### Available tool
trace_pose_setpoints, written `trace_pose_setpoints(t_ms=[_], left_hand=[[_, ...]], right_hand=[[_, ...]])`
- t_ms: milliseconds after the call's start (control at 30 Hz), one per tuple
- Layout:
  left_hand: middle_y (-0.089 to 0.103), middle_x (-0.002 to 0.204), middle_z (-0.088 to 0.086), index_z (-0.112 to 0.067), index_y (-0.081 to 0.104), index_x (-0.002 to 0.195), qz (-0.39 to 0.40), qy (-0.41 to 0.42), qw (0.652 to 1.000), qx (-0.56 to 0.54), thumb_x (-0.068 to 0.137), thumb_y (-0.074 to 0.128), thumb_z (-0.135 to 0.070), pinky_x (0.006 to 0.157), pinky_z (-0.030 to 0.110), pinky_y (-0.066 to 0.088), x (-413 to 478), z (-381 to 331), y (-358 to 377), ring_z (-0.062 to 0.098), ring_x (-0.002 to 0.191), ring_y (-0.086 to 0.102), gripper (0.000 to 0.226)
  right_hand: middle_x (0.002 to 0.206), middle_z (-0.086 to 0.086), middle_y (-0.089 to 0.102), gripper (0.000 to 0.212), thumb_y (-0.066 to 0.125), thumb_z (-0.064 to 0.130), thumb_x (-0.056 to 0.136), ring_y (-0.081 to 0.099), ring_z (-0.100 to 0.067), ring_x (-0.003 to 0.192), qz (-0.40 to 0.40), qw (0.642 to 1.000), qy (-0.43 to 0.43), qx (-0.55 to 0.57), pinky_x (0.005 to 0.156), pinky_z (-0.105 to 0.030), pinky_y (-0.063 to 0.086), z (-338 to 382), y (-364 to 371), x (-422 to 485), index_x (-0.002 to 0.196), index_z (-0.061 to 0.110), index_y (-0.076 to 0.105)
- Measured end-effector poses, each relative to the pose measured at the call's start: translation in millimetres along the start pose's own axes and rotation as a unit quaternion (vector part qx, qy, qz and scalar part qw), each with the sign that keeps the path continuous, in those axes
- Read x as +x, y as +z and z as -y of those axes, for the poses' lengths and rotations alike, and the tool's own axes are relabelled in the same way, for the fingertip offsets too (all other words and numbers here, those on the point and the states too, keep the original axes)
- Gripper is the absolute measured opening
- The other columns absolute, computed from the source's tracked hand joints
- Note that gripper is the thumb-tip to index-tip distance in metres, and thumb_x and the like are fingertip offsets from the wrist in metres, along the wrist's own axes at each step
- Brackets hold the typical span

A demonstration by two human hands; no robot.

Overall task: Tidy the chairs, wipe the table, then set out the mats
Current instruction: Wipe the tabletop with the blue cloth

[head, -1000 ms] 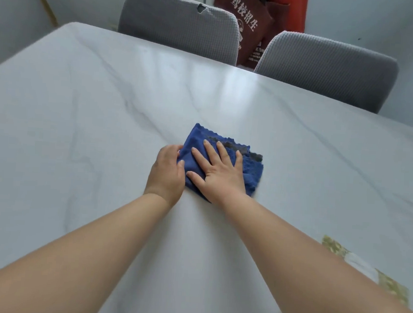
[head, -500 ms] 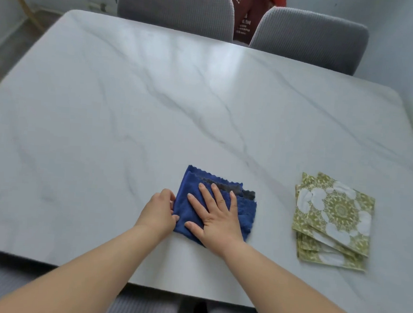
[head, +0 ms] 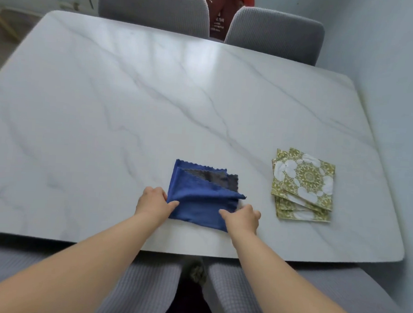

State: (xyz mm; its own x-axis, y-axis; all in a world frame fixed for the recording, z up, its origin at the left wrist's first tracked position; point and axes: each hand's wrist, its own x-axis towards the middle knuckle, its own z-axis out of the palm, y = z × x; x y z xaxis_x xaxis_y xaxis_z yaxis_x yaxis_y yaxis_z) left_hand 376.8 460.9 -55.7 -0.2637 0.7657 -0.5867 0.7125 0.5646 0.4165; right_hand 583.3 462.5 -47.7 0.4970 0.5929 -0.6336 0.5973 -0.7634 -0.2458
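1. Head view: a white marble-patterned table [head: 131, 102] fills the field, with a folded blue cloth [head: 204, 205] lying flat near its front edge.
2. Left hand [head: 153, 202] – pinches the cloth's left edge, thumb on top and fingers curled at the border.
3. Right hand [head: 242, 218] – pinches the cloth's lower right corner in the same way; the two hands sit apart, one at each side of the cloth.
4. The upper fold of the cloth shows a grey inner face along a scalloped hem.
5. A stack of green floral mats [head: 303, 185] lies on the table to the right of the cloth, near it but not touching.
6. Far left chair [head: 155, 3] and far right chair [head: 275, 31], both grey, stand against the far edge with a red bag [head: 218, 8] visible between them.
7. Near left chair [head: 147, 281] and near right chair [head: 326, 287] sit partly under the front edge.
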Motion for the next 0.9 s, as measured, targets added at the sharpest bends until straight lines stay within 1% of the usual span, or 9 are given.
trace_pose_setpoints(t_ms=[133, 200, 267, 367, 500, 600, 700, 800, 900], left_hand=[[0.053, 0.082, 0.003, -0.015, 0.043, 0.076, 0.02, -0.031, 0.995, -0.098, 0.083, 0.064, -0.026, 0.055, 0.028, 0.036, -4.8, -9.8, 2.3, 0.019, 0.067, 0.046, 0.024], [0.058, 0.084, 0.006, -0.011, 0.052, 0.082, 0.05, -0.084, 0.97, -0.224, 0.08, 0.067, -0.022, 0.064, 0.031, 0.045, -8.5, -15.3, -0.2, 0.021, 0.072, 0.051, 0.019], [0.062, 0.093, 0.013, -0.006, 0.06, 0.086, 0.086, -0.126, 0.934, -0.323, 0.076, 0.07, -0.017, 0.076, 0.035, 0.051, -13.8, -23.6, -6.7, 0.026, 0.078, 0.056, 0.018], [0.058, 0.097, 0.013, -0.002, 0.058, 0.094, 0.097, -0.135, 0.908, -0.383, 0.081, 0.065, -0.006, 0.09, 0.036, 0.05, -25.5, -47.4, -20.5, 0.025, 0.083, 0.056, 0.015], [0.056, 0.1, 0.005, -0.007, 0.052, 0.106, 0.115, -0.102, 0.892, -0.426, 0.088, 0.047, 0.006, 0.09, 0.031, 0.047, -50.7, -82.4, -39.5, 0.022, 0.097, 0.054, 0.022], [0.06, 0.086, 0.007, -0.007, 0.057, 0.104, 0.13, -0.1, 0.838, -0.52, 0.083, 0.044, 0.003, 0.066, 0.024, 0.049, -68.3, -83.6, -53.3, 0.017, 0.077, 0.059, 0.027], [0.054, 0.069, 0.0, -0.011, 0.057, 0.093, 0.161, -0.104, 0.765, -0.615, 0.079, 0.053, -0.009, 0.05, 0.018, 0.04, -80.0, -68.4, -66.2, 0.012, 0.059, 0.05, 0.014], [0.066, 0.083, 0.001, -0.006, 0.063, 0.112, 0.132, -0.074, 0.776, -0.613, 0.092, 0.059, -0.016, 0.057, 0.017, 0.049, -87.5, -49.3, -70.8, 0.011, 0.074, 0.062, 0.023], [0.067, 0.112, 0.015, -0.001, 0.057, 0.123, 0.095, -0.076, 0.791, -0.6, 0.094, 0.053, -0.007, 0.072, 0.024, 0.053, -92.2, -31.5, -76.9, 0.021, 0.095, 0.065, 0.03]], right_hand=[[0.11, -0.01, 0.056, 0.008, 0.061, 0.015, 0.085, 0.053, -0.023, 0.08, 0.053, 0.997, 0.01, 0.062, 0.068, -0.028, 0.046, 8.8, 4.4, 0.7, 0.091, 0.009, 0.061], [0.088, -0.011, 0.058, 0.015, 0.055, -0.002, 0.084, 0.053, -0.024, 0.073, 0.109, 0.96, 0.042, 0.256, 0.068, -0.033, 0.051, 13.0, -1.8, -0.7, 0.096, 0.005, 0.061], [0.078, -0.011, 0.052, 0.021, 0.051, -0.01, 0.079, 0.051, -0.026, 0.071, 0.104, 0.933, 0.017, 0.345, 0.067, -0.035, 0.05, 17.5, -12.5, -5.4, 0.081, 0.01, 0.052], [0.082, -0.006, 0.054, 0.024, 0.052, -0.008, 0.075, 0.052, -0.023, 0.07, 0.074, 0.942, -0.106, 0.311, 0.062, -0.031, 0.045, 35.1, -35.5, -22.1, 0.081, 0.015, 0.048], [0.095, -0.005, 0.059, 0.035, 0.054, -0.01, 0.076, 0.061, -0.023, 0.085, 0.185, 0.914, -0.22, 0.285, 0.074, -0.034, 0.053, 70.1, -59.4, -55.2, 0.095, 0.019, 0.051], [0.102, -0.007, 0.059, 0.034, 0.055, -0.005, 0.081, 0.064, -0.023, 0.088, 0.278, 0.901, -0.233, 0.238, 0.086, -0.038, 0.055, 84.5, -63.0, -76.7, 0.105, 0.018, 0.05], [0.097, -0.014, 0.064, 0.016, 0.051, -0.002, 0.089, 0.068, -0.026, 0.08, 0.379, 0.853, -0.182, 0.309, 0.077, -0.031, 0.058, 89.0, -64.7, -94.4, 0.097, 0.012, 0.052], [0.101, -0.021, 0.066, 0.025, 0.042, -0.008, 0.09, 0.071, -0.033, 0.085, 0.426, 0.818, -0.148, 0.356, 0.085, -0.039, 0.058, 94.3, -61.5, -102.6, 0.111, 0.003, 0.051], [0.109, -0.02, 0.063, 0.03, 0.034, -0.009, 0.087, 0.07, -0.037, 0.083, 0.361, 0.856, -0.173, 0.328, 0.082, -0.045, 0.058, 102.6, -50.9, -108.1, 0.108, 0.004, 0.051]])
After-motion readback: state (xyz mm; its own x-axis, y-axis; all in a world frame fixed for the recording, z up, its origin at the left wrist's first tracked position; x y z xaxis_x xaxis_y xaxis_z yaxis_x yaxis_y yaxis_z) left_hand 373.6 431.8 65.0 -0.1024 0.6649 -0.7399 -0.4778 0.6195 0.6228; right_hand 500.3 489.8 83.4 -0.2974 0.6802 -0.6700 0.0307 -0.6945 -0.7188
